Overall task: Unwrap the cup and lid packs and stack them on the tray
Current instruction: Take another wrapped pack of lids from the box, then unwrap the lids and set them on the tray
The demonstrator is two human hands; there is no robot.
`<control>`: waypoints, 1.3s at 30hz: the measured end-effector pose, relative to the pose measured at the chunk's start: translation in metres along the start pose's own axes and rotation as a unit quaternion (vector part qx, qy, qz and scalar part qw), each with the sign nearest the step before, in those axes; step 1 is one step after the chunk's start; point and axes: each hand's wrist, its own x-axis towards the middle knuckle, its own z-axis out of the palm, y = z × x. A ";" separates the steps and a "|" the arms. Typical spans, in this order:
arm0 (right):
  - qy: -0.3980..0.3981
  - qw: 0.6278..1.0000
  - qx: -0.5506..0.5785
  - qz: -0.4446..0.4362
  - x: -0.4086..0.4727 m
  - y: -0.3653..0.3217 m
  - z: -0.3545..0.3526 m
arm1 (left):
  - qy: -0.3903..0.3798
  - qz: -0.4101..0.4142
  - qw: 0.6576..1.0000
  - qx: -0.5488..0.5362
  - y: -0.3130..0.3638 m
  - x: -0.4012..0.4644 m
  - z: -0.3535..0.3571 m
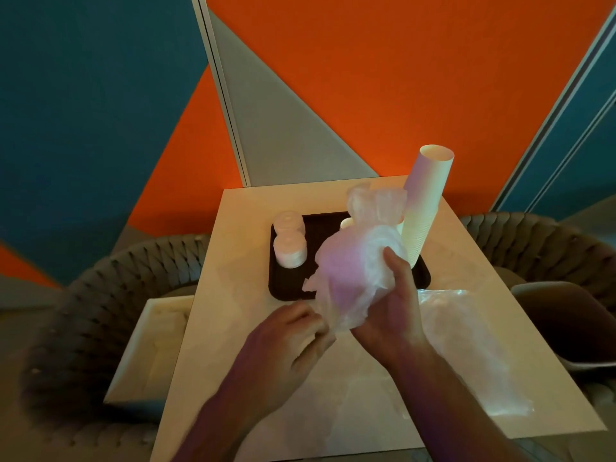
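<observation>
**Last pack coming out of its wrap**

At the centre of the frame a person is holding a crumpled, translucent plastic-wrapped pack (355, 271) above the near edge of the dark rectangular tray (286, 288). The right hand (393, 305) is cupping the pack from below, thumb curled up against its side, so its grip is closed round the bundle. The left hand (293, 338), lower and to the left, is pinching the loose tail of the wrap with bent fingers; its grip looks closed on the film, though blur is hiding the fingertips.

The job appears well along. A tall stack of pale paper cups (423, 208) is leaning up from the tray's right side, and two short stacks of white lids (289, 243) are sitting at its left. An emptied clear plastic sleeve (466, 345) is lying on the pale desk (233, 328) at lower right. What is left, I judge, is stripping this pack and stacking its contents, which I cannot make out through the film.
</observation>
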 end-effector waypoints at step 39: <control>0.091 0.992 -0.064 -0.052 0.075 0.048 0.064 | 0.048 0.014 0.998 0.030 -0.084 0.020 -0.044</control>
